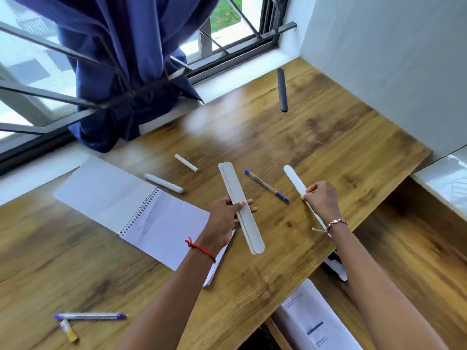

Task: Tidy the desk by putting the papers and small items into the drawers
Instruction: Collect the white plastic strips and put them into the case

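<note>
Two hands reach out over the wooden desk (316,137), arms nearly straight. The left hand (222,221) has its fingers wrapped around a flat white strip (240,205), with the thumb pressed on top. The strip is up off the desk. The right hand (321,198) is closed in a fist around a thinner white strip (294,179), which points up and away. A blue pen (266,186) lies on the desk between the hands. An open notebook (121,200) lies to the left. Papers (310,317) sit in the open drawer below.
</note>
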Tool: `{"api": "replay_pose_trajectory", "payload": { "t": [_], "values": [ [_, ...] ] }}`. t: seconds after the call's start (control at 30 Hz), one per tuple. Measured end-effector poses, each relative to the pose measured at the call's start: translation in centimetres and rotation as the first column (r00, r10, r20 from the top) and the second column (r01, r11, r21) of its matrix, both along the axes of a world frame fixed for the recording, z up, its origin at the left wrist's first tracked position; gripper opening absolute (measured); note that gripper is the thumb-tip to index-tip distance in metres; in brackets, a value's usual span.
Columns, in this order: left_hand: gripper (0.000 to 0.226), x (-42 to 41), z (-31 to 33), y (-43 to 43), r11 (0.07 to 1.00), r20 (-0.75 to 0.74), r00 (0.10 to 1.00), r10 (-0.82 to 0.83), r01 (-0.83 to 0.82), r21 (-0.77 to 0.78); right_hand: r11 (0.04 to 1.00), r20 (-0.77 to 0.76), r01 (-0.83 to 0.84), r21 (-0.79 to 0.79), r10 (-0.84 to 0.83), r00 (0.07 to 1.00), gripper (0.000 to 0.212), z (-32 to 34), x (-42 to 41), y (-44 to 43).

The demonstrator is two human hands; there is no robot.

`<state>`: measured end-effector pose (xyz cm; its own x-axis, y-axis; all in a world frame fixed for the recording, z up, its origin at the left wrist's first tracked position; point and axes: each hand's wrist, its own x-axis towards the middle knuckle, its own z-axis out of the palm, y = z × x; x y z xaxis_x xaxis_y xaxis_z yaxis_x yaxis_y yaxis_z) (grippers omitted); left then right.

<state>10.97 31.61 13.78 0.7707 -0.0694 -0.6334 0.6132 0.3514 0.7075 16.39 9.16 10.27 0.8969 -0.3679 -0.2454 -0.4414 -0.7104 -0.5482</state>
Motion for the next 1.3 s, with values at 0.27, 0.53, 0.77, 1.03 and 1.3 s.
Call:
{"api": "replay_pose_trajectory", "payload": {
  "t": [0.27, 0.53, 0.77, 1.03, 1.3],
  "values": [
    [0.022, 0.5, 0.0, -0.5, 1.000, -0.006, 1.000, -0.001, 0.001, -0.002, 0.998, -0.068, -0.012, 0.063, 0.016, 0.998, 0.025, 1.0, 0.0, -0.1],
    [0.011, 1.2, 0.0, -0.5, 0.999, 0.040, 0.998, -0.044, 0.043, 0.022, 0.992, 0.201, -0.050, 0.113, 0.027, 0.979, 0.014, 3.0, 0.2, 2.2],
    [0.027, 2.4, 0.0, -1.1, 0.997, 0.033, 0.996, -0.081, 0.081, -0.011, 0.931, 0.421, -0.363, 0.043, 0.313, 0.851, 0.026, 5.2, -1.0, 9.3],
    [0.031, 3.9, -0.2, -1.7, 0.991, 0.107, 0.987, -0.118, 0.124, -0.053, 0.893, 0.412, -0.434, 0.116, 0.355, 0.839, 0.023, 3.7, -0.8, 11.2],
    [0.021, 7.1, -0.5, -1.6, 0.986, 0.088, 0.982, -0.166, 0.168, -0.014, 0.796, 0.187, -0.103, 0.597, -0.013, 0.982, 0.017, 4.3, 4.8, 7.9]
  ]
}}
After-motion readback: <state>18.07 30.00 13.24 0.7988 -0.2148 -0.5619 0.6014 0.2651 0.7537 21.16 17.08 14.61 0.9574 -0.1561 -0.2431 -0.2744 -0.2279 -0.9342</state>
